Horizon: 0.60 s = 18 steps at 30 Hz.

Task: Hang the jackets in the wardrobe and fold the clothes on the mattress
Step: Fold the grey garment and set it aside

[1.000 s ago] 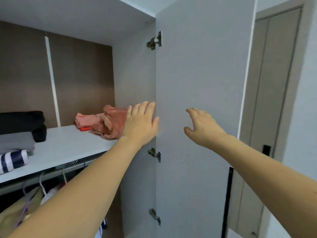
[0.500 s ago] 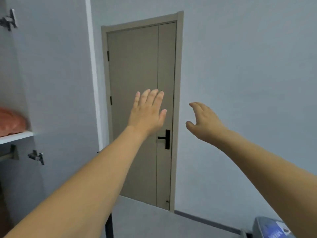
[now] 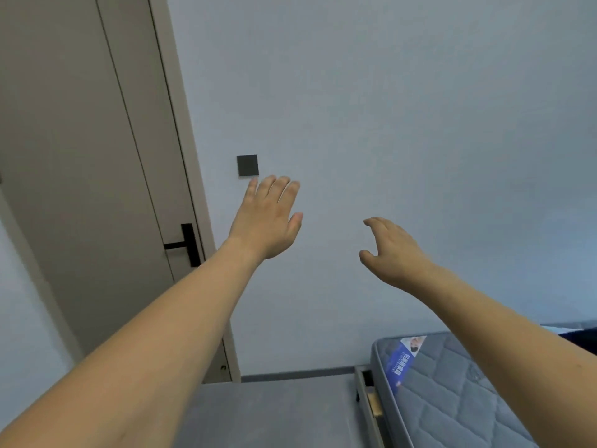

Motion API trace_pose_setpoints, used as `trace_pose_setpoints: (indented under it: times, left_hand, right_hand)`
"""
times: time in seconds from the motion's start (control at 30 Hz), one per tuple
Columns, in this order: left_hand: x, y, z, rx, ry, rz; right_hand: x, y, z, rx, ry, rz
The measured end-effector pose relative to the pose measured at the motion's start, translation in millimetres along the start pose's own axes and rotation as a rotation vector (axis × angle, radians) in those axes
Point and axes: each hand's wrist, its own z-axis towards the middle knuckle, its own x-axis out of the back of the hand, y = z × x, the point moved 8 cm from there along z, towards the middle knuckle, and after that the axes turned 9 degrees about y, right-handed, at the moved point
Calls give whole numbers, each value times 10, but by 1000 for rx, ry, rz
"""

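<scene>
A grey quilted mattress (image 3: pixel 452 399) with a blue label lies at the lower right on a low bed frame. A strip of dark cloth (image 3: pixel 578 336) shows at its far edge, behind my right forearm. My left hand (image 3: pixel 269 218) is raised in mid-air with straight fingers and holds nothing. My right hand (image 3: pixel 392 250) hangs in the air with loosely curved fingers, also empty. The wardrobe is out of view.
A beige door (image 3: pixel 84 189) with a black handle (image 3: pixel 185 244) stands at the left. A dark square switch (image 3: pixel 247 165) is on the pale wall (image 3: pixel 420 124). Grey floor (image 3: pixel 274 412) stretches between the door and the bed frame (image 3: pixel 366 402).
My view has swung right, away from the open wardrobe, past the door, to the wall and mattress. Both hands stay raised and empty.
</scene>
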Motion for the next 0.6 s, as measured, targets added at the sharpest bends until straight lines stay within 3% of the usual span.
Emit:
trace_pose_setpoints:
  times: [0.13, 0.3, 0.6]
  left_hand:
    - [-861, 261, 530, 20, -48, -128]
    - [-1912, 1075, 1065, 58, -143, -381]
    - [-3237, 3089, 1593, -235, -282, -444]
  right_hand:
    - [-196, 859, 302, -134, -16, -67]
    - [-404, 1942, 405, -267, -20, -118]
    - [-637, 4132, 25, -563, -67, -120]
